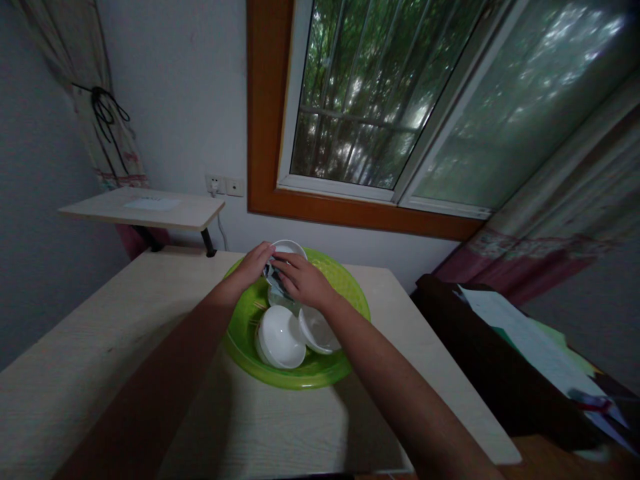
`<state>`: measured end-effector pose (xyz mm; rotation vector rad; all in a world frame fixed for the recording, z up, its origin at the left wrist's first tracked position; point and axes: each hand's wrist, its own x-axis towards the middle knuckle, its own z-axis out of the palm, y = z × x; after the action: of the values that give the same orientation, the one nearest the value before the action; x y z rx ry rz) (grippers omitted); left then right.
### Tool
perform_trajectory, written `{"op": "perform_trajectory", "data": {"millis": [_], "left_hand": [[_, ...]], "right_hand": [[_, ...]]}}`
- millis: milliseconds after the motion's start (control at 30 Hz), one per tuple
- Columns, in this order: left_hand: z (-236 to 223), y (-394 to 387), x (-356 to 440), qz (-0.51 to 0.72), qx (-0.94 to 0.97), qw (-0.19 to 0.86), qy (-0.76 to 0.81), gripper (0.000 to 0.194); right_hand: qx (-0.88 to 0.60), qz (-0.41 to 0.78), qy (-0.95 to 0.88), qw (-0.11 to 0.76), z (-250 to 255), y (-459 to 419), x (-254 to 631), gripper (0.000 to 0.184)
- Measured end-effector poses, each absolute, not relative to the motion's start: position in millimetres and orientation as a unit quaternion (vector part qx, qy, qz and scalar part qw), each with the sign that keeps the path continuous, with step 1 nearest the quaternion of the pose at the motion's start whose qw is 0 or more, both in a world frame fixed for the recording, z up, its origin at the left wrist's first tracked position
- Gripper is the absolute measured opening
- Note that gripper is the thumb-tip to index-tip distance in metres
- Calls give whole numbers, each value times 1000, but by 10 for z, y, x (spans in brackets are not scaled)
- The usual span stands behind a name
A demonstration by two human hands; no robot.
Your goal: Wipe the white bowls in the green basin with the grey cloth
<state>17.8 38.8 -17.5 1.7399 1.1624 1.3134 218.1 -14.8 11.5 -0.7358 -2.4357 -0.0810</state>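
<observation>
Above the far side of a green plastic basin (300, 381), a white bowl (290, 248) is tilted between my two hands. My left hand (256, 265) is closed on its left rim. From the right, my right hand (305, 279) reaches across, its fingers bent against the bowl's near side. A grey-and-dark patterned patch shows between the hands; whether it is the bowl's decoration or a cloth, I cannot tell. Below, white bowls (283, 338) lie stacked in the basin, with another white bowl (319, 331) tilted beside them. Thin chopsticks (259, 306) stick out at the left.
The basin stands on a pale wooden table (280, 427). A small raised shelf (190, 212) with a paper sheet (153, 203) is at the back left. Wall sockets (225, 186) and a window (370, 107) are behind. Papers (520, 327) lie on a dark surface at right.
</observation>
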Motion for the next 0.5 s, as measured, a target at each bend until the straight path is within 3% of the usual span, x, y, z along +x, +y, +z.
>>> {"op": "perform_trajectory", "data": {"millis": [133,267,500], "left_hand": [[-159,378,183,493,680,311,445,31],[-130,341,174,489,664,303,478,34],[-197,413,145,508,648,293,485,31]], "right_hand": [[-283,-47,-930,229,119,-156,2156,36],[-310,-66,-936,156,157,-163,2183,46],[-269,-4,-949,162,126,-192,2172,47]]}}
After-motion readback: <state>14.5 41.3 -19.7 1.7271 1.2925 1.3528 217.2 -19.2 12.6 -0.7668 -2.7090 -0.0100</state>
